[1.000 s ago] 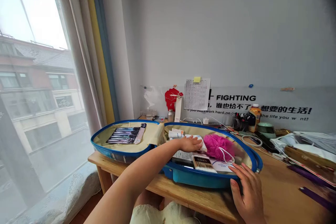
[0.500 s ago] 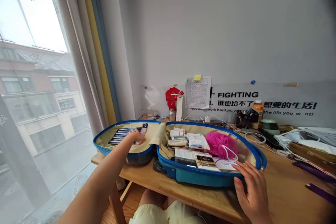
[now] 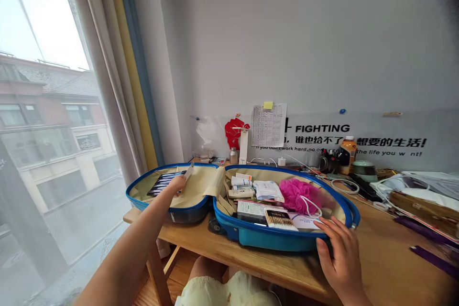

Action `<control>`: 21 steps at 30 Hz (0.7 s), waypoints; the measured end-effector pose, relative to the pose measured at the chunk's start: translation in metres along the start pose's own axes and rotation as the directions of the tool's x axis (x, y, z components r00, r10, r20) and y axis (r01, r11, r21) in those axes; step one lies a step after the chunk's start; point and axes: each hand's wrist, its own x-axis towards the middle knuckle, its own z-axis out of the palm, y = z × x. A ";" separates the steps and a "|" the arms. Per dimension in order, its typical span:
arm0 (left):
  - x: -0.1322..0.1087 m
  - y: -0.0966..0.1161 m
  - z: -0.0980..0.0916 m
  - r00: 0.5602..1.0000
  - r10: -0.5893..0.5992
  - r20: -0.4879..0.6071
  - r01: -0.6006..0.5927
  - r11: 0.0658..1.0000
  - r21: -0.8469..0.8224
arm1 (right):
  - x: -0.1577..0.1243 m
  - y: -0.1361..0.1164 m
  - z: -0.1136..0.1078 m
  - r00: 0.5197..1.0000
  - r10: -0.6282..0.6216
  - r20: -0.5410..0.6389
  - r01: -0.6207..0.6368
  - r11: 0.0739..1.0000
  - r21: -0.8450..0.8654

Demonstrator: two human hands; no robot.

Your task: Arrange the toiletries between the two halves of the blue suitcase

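While gripping a pack of slim sticks (image 3: 163, 184) by its card end with the left hand (image 3: 177, 184), shows the card tilted up just beyond the fingers and the dark sticks stretching to their left, within the left half of an open blue suitcase (image 3: 279, 240). Cannot tell about contact between pack and lining. Rests the right hand (image 3: 339, 251), loose-fingered and released, on the front rim of the other half, well apart from the pack. Displays, near those fingertips, a pink mesh puff (image 3: 297, 195) and a flat pack of cotton swabs (image 3: 280, 220); farther left, a white packet (image 3: 268, 190) and small tubes (image 3: 241, 193). Spread on a wooden desk (image 3: 380, 251), beneath a banner reading "FIGHTING" (image 3: 322, 128), beside a curtained window (image 3: 43, 181).
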 end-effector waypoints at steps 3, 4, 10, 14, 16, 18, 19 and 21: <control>-0.008 0.000 -0.014 0.998 -0.064 -0.016 0.061 0.988 -0.140 | 0.000 0.000 -0.001 1.000 -0.004 0.006 0.004 1.000 -0.011; -0.012 0.000 -0.018 0.998 -0.058 -0.040 0.050 0.980 -0.191 | 0.001 0.000 -0.001 1.000 -0.008 0.008 0.008 1.000 -0.015; -0.046 0.004 -0.024 0.966 0.095 -0.239 -0.188 0.894 -0.406 | 0.002 0.000 -0.002 1.000 -0.021 -0.001 0.021 1.000 -0.017; -0.077 0.017 -0.019 0.922 0.264 -0.282 -0.367 0.825 -0.429 | 0.000 0.001 0.001 1.000 -0.011 -0.006 0.011 1.000 0.001; -0.094 0.028 -0.014 0.874 0.417 -0.249 -0.484 0.794 -0.369 | -0.002 0.002 0.002 1.000 0.001 -0.013 0.000 1.000 0.018; -0.112 0.039 -0.007 0.789 0.592 -0.163 -0.613 0.744 -0.266 | -0.003 0.003 0.003 1.000 0.008 -0.013 -0.007 1.000 0.014; -0.120 0.045 -0.003 0.743 0.661 -0.105 -0.665 0.712 -0.225 | -0.003 0.004 0.004 1.000 0.010 -0.010 -0.010 1.000 0.006; -0.134 0.055 0.009 0.681 0.733 0.002 -0.716 0.666 -0.210 | -0.003 0.004 0.003 1.000 0.009 -0.004 -0.009 1.000 -0.008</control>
